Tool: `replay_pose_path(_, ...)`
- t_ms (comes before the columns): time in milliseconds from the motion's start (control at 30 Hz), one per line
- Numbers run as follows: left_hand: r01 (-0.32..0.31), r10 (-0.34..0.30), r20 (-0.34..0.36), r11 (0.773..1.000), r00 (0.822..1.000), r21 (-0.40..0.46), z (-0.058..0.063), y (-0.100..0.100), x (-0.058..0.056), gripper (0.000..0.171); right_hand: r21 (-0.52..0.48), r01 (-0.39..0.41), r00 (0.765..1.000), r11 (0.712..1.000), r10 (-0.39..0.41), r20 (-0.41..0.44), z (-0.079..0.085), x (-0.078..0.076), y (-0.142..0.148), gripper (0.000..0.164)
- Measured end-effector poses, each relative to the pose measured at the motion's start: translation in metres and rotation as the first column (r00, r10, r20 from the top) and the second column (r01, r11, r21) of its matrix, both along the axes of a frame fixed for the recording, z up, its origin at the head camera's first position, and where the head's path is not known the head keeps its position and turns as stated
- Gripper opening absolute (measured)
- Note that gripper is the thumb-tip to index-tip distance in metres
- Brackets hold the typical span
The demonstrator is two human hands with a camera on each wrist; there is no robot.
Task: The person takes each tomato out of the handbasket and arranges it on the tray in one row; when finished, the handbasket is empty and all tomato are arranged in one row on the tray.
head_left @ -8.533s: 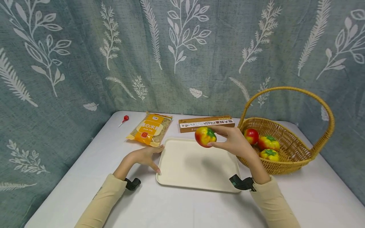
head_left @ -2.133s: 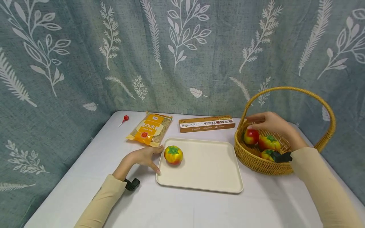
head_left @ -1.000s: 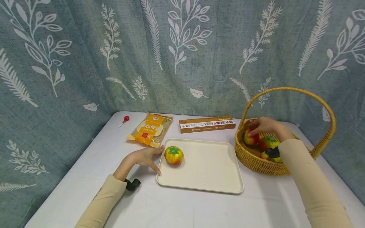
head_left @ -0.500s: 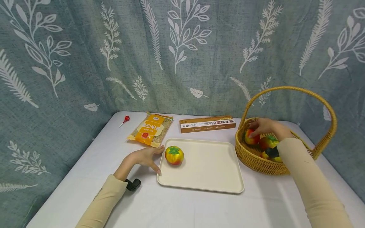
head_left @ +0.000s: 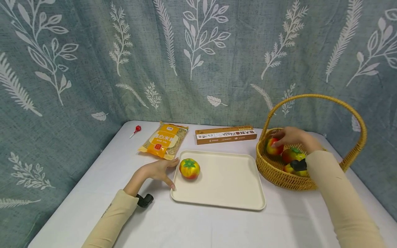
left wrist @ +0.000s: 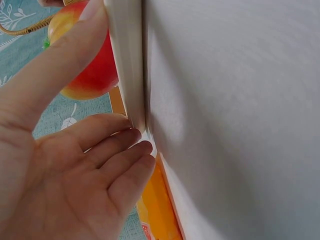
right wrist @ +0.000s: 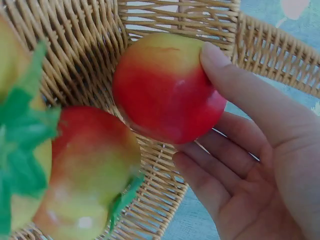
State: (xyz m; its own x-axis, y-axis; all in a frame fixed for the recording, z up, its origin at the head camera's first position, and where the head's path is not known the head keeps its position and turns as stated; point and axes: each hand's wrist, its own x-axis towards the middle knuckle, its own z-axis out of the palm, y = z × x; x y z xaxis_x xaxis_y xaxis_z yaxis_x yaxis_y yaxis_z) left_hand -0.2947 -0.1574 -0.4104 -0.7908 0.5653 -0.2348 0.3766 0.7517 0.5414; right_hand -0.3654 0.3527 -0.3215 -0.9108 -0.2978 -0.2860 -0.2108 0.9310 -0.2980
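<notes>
In the basket [head_left: 285, 184] at the right, my right hand [head_left: 291, 136] grips a red and yellow apple [right wrist: 167, 87] between thumb and fingers. Beside that apple lie two red-yellow toy persimmons with green leaves, the nearer one [right wrist: 90, 170] partly under the wrist in the head view. My left hand [head_left: 156, 171] rests at the left edge of a cream tray [head_left: 223, 182], thumb and fingers spread along its rim. Another toy persimmon [head_left: 189, 168], green leaves upward, sits on the tray close to that hand.
Behind the tray stand a yellow bag of grain [head_left: 164, 140] and a long brown pasta box [head_left: 225, 135]. A red lollipop [head_left: 137, 128] lies at the back left. The basket's tall handle [head_left: 316, 96] arches over the right forearm's side. A patterned curtain [head_left: 186, 62] encloses the table.
Earlier my right hand held a persimmon above the tray; it now sits at the tray's left. The right hand moved to the basket and took hold of the apple, which has turned slightly.
</notes>
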Motion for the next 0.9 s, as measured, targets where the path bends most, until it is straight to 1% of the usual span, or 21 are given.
replay_pose_path(133,0.001,-0.001,-0.001,1.000,1.000,-0.001,0.001,0.000,0.000,0.107,0.008,-0.012,0.999,1.000,0.012,-0.040,0.006,0.005,0.002,0.075)
replay_pose_path(333,0.005,-0.005,-0.006,1.000,1.000,0.008,0.001,0.000,0.001,0.106,0.003,-0.034,0.991,0.999,0.035,-0.129,0.011,0.018,0.004,0.075)
replay_pose_path(567,0.000,0.000,0.004,1.000,1.000,0.002,0.000,0.000,0.001,0.107,-0.047,-0.017,0.985,0.999,0.008,-0.172,0.011,0.037,-0.001,0.078)
replay_pose_path(700,-0.001,0.001,0.012,1.000,1.000,-0.001,-0.001,0.000,0.000,0.108,-0.101,0.015,0.985,0.995,-0.032,-0.172,0.013,0.048,-0.005,0.079)
replay_pose_path(833,0.004,-0.004,0.003,1.000,1.000,-0.008,-0.001,0.000,0.000,0.108,-0.117,0.021,0.975,0.993,-0.046,-0.215,0.015,0.058,-0.009,0.078)
replay_pose_path(900,0.005,-0.005,-0.003,1.000,1.000,-0.009,-0.001,0.000,0.000,0.108,-0.115,0.014,0.966,0.993,-0.043,-0.254,0.017,0.064,-0.011,0.077)
